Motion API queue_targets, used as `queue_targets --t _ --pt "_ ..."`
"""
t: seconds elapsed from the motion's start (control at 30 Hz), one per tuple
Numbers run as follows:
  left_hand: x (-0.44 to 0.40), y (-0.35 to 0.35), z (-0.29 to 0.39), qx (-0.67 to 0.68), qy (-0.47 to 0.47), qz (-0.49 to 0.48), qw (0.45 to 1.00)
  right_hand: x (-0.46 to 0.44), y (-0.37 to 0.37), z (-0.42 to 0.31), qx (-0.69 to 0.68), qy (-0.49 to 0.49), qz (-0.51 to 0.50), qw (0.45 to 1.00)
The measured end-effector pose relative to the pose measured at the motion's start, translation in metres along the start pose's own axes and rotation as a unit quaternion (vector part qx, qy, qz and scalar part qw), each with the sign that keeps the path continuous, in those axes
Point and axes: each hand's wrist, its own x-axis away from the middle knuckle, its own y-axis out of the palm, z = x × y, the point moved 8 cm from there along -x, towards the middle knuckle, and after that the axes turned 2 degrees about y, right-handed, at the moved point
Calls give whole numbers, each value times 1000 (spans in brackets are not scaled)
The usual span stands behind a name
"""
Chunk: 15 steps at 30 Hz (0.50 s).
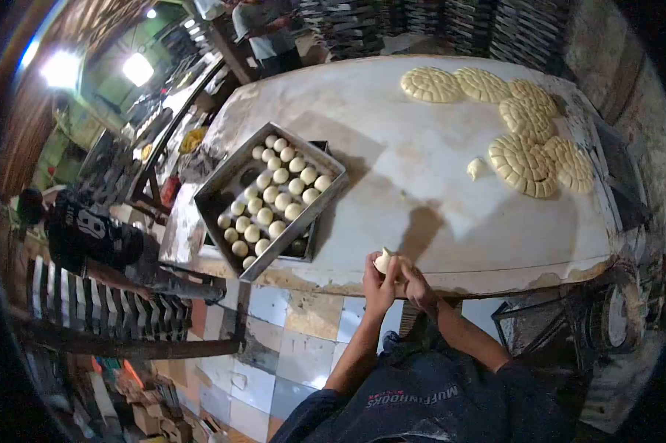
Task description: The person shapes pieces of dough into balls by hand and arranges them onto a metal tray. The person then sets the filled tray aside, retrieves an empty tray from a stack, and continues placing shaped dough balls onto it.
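Close to the table's front edge, a small pale piece of dough [382, 261] with a pointed tip is held between both hands. My left hand [378, 286] wraps its fingers round it from the left. From the right, my right hand [416, 285] has its fingers closed against the same piece; part of the dough is hidden behind them. To the left, rows of round dough balls [271, 194] sit in a metal tray [258, 258]. A loose lump of dough [476, 169] lies on the table towards the right.
Several flat, scored rounds of dough [523, 164] cover the right and far right of the white table [362, 199]. Another tray [320, 238] lies under the filled one. A person [89, 229] is at the left; another person [268, 33] stands beyond the far edge.
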Motion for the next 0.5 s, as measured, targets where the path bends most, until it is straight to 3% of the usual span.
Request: queue_targets --t 0.03,0.1,0.13,0.17,0.23,0.33,0.37,0.4,0.47,0.5 --pt "0 0 11 -78 30 0 997 -6 8 -6 -43 -45 13 998" --pt "-7 -8 15 -43 38 4 998 -7 6 -43 97 2 156 983" --pt "-13 -13 16 -13 61 11 998 -3 12 -65 48 9 205 977" --pt "-18 -18 16 17 80 15 997 -3 -2 -79 69 -49 218 972" --pt "-27 -26 19 48 42 24 998 3 -31 -99 67 -20 246 967" --pt "-37 -53 -5 51 5 125 991 20 -75 -145 72 -41 299 951" --pt "-39 -58 -11 58 -4 170 984 29 -89 -168 87 -124 327 933" --pt "-39 -53 -18 53 -10 163 985 42 -110 -182 169 -151 380 897" --pt "-40 -30 -23 -91 17 33 995 60 -149 -198 355 -199 428 807" --pt "-36 -15 -25 -231 -19 -88 969 75 -163 -195 457 -219 424 751"
